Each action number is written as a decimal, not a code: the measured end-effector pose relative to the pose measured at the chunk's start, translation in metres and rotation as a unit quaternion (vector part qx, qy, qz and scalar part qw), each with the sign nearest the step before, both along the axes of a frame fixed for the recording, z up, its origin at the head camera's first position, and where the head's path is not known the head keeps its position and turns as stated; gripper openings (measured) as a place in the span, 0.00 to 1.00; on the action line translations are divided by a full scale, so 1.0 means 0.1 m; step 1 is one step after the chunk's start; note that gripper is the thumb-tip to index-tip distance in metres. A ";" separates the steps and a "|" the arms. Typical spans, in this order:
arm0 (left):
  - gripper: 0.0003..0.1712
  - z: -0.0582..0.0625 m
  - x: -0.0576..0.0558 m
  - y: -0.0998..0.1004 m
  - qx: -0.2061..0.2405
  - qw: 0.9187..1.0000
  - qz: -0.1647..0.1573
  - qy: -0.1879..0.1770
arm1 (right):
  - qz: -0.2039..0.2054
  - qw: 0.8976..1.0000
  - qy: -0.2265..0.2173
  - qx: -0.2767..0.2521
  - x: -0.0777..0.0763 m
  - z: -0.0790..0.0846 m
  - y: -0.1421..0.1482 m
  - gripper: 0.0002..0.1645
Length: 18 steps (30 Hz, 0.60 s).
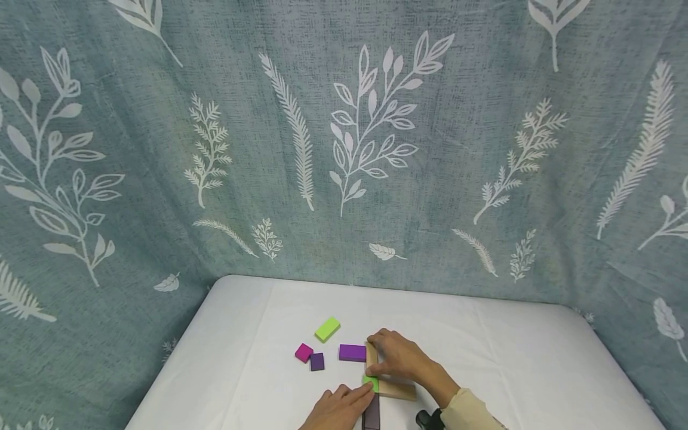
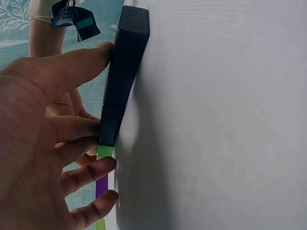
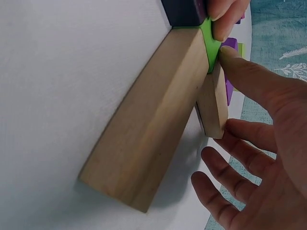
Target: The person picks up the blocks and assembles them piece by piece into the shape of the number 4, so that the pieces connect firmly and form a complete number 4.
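My right hand [image 1: 400,357] spans a short natural-wood block [image 1: 372,357], thumb at its near end and index finger at its far end. In the right wrist view the other fingers hang off that block [image 3: 215,105]. My left hand [image 1: 340,409] rests its fingertips on the small green block [image 1: 371,382] and the dark purple block beside it. Seen from the left wrist, the thumb touches the long dark block [image 2: 127,57], the fingers fairly straight. A longer wooden block [image 3: 139,129] extends rightward from the green one, and the dark blocks [image 1: 371,412] run toward me.
A purple block [image 1: 352,353] lies against the left side of the short wooden block. Further left on the white table [image 1: 258,370] are a lime green block [image 1: 327,329], a magenta block [image 1: 303,353] and a small dark purple block [image 1: 317,362]. A patterned curtain [image 1: 344,179] hangs behind.
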State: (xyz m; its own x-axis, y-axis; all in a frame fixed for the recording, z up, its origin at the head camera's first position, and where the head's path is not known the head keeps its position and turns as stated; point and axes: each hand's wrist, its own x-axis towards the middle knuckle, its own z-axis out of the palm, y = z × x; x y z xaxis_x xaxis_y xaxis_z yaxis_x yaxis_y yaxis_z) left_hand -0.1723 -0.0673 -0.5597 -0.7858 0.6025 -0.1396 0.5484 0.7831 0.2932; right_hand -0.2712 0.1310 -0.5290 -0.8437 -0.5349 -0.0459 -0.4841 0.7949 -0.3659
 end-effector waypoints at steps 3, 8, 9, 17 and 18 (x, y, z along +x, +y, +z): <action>0.50 0.00 0.00 0.00 0.000 1.000 0.000 0.003 | 0.002 1.000 0.003 0.001 0.00 0.00 0.00 0.42; 0.50 -0.01 0.02 0.00 0.004 1.000 -0.001 0.017 | 0.006 1.000 0.003 -0.005 0.01 0.01 0.03 0.44; 0.50 -0.02 0.02 -0.01 0.005 1.000 -0.002 0.022 | 0.006 1.000 0.002 -0.009 0.01 0.01 0.04 0.44; 0.50 -0.04 0.03 -0.01 0.013 0.999 -0.003 0.040 | -0.005 0.999 0.011 -0.032 0.05 0.02 0.13 0.40; 0.50 -0.04 0.03 -0.01 0.012 0.999 -0.002 0.037 | -0.006 0.999 0.014 -0.031 0.06 0.01 0.14 0.39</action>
State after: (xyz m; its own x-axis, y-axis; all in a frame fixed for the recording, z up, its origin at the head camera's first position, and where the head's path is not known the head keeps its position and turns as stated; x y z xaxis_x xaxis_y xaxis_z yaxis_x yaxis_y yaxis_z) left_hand -0.1692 -0.0683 -0.5637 -0.7913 0.6078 -0.0667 0.5721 0.7745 0.2698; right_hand -0.2650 0.1452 -0.5275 -0.8506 -0.5256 0.0119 -0.4856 0.7767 -0.4011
